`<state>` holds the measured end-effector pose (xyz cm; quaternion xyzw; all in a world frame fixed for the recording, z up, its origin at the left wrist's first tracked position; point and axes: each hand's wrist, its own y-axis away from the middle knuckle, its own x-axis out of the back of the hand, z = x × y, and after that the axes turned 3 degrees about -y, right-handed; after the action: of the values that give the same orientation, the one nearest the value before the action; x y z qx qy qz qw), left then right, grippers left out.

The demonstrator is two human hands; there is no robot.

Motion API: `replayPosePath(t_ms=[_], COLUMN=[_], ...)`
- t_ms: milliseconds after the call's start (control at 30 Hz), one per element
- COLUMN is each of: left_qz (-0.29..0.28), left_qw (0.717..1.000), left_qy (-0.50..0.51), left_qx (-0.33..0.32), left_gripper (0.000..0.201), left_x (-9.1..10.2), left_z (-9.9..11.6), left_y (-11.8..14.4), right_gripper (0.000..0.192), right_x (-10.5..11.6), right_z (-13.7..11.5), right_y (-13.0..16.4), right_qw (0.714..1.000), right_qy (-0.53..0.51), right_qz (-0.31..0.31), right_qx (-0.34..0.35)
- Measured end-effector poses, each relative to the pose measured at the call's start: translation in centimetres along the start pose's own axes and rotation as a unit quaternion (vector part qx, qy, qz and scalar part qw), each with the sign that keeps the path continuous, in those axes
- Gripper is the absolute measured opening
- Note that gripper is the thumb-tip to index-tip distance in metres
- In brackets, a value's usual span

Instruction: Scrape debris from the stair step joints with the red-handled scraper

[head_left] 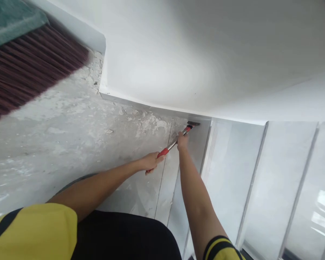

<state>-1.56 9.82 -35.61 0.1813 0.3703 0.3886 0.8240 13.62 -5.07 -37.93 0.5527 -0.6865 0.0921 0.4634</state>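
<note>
near the frame's centre, the left hand point(151, 161) grips the scraper point(177, 141) by its red handle; the right hand point(182, 140) clamps the metal shaft. it looks light, stiff, best held two-handed.

We are looking at a tool point(176, 142) with a shiny metal shaft and red grips that look like matt plastic or rubber. Its dark head is too small for us to tell what it is made of. We are seeing a floor point(56, 144) of grey concrete that is looking rough, dusty and spotted with white crumbs. The wall point(178, 54) is looking smooth, white and matt, like paint. The steps point(233, 169) are looking pale, smooth and glossy. The broom point(29, 68) is showing stiff, dark red bristles. The yellow shirt sleeve point(35, 231) is looking like soft cloth.
</note>
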Motion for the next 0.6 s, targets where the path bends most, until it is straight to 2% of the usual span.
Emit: replayPosePath(t_ms=[167, 367, 500, 600], left_qz=[-0.008, -0.018, 0.003, 0.013], left_qw=[1.0, 1.0, 1.0, 1.0], left_qy=[0.009, 0.016, 0.013, 0.021], left_qx=[0.004, 0.0, 0.002, -0.009], left_gripper=[0.044, 0.045, 0.044, 0.041], left_x=[-0.76, -0.64, -0.78, -0.45], left_z=[-0.48, -0.92, -0.85, -0.46], left_y=[0.09, -0.06, -0.48, -0.67], right_gripper=[0.007, 0.007, 0.007, 0.007], right_x=[0.41, 0.46, 0.51, 0.34], right_z=[0.59, 0.4, 0.1, -0.39], right_y=[0.46, 0.68, 0.31, -0.15], right_qw=[0.999, 1.0, 0.999, 0.999], right_qy=[0.001, 0.014, 0.021, 0.038], right_qz=[-0.03, -0.008, -0.025, -0.01], right_qx=[-0.016, -0.012, -0.01, 0.011])
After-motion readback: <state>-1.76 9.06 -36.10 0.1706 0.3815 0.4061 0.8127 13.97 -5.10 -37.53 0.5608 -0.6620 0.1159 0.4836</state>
